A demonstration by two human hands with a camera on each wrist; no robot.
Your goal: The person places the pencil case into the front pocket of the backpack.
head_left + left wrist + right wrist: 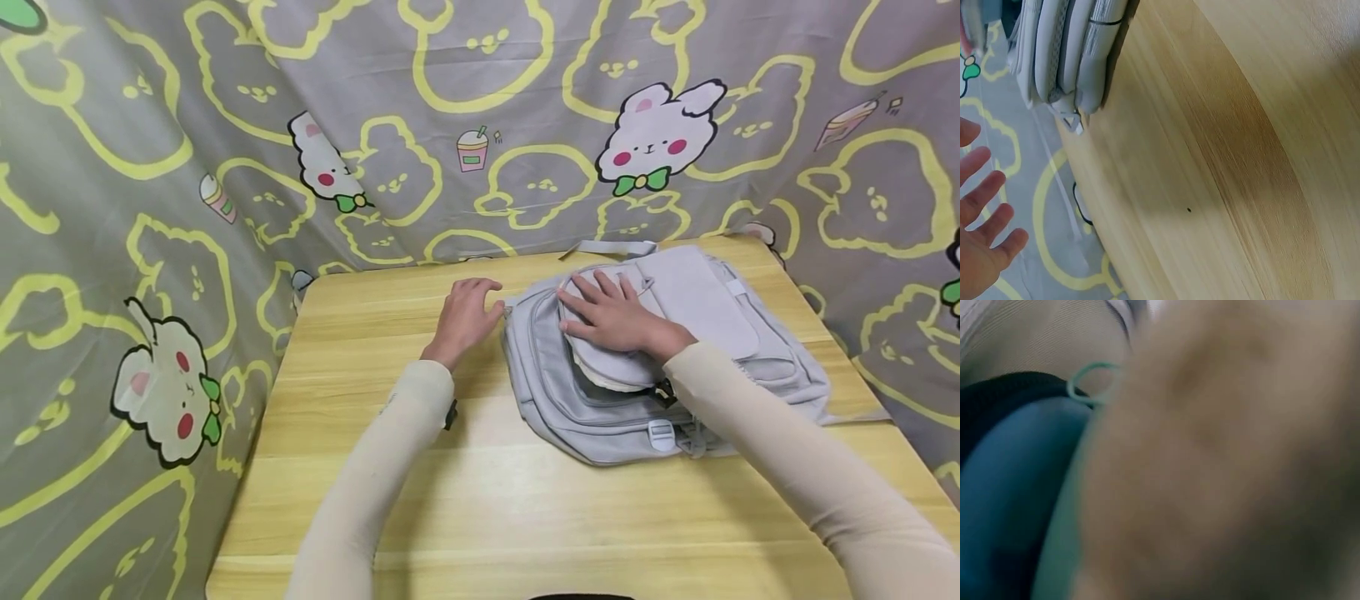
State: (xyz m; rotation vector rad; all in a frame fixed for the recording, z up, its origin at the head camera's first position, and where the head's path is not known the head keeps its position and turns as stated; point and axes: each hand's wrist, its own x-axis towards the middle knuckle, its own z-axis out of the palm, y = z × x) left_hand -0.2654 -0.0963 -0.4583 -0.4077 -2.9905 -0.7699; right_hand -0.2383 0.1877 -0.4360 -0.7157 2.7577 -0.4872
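Note:
A light grey backpack lies flat on the wooden table, right of centre. On top of it is a round, flat, pale grey piece with a lighter edge; whether it is a pocket or a separate item I cannot tell. My right hand rests palm down on this round piece, fingers spread. Just left of the backpack, my left hand hovers with loosely bent fingers, holding nothing. In the left wrist view, the left hand is apart from the bag's edge. A blurred hand fills much of the right wrist view.
The wooden table meets patterned grey curtains at its back and sides. One strap sticks out behind the backpack, another strap to its right. A blue-teal surface shows in the right wrist view, its kind unclear.

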